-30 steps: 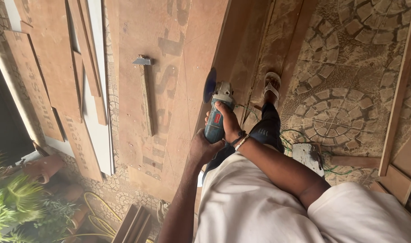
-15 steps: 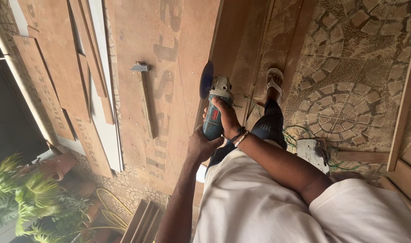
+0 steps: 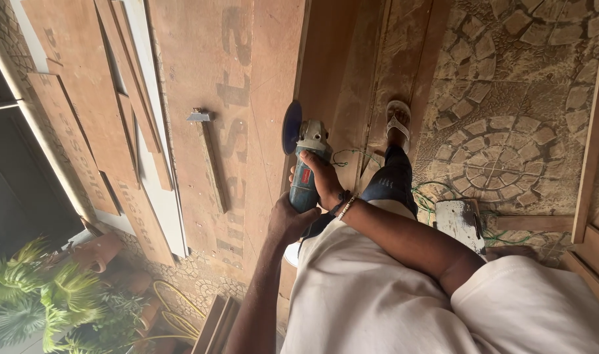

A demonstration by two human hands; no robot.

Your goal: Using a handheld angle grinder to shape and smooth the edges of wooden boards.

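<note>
Two hands grip blue angle grinder point(image 3: 304, 174): right hand point(image 3: 322, 177) wrapped mid-body, left hand point(image 3: 288, 219) clasping rear; blue disc.

Teal-bodied handheld angle grinder point(image 3: 304, 174) with a grey metal gear head and a round blue disc point(image 3: 291, 127) at its front end. Gripped along the body by both hands: right hand point(image 3: 322, 178) wrapped over the upper side near the head, left hand point(image 3: 288, 219) clasping the rear of the body. Held lengthwise along the edge of a large reddish-brown plywood sheet point(image 3: 247, 131), disc turned edge-on against that edge. Sheet lying flat, faded dark lettering across its face.
</note>
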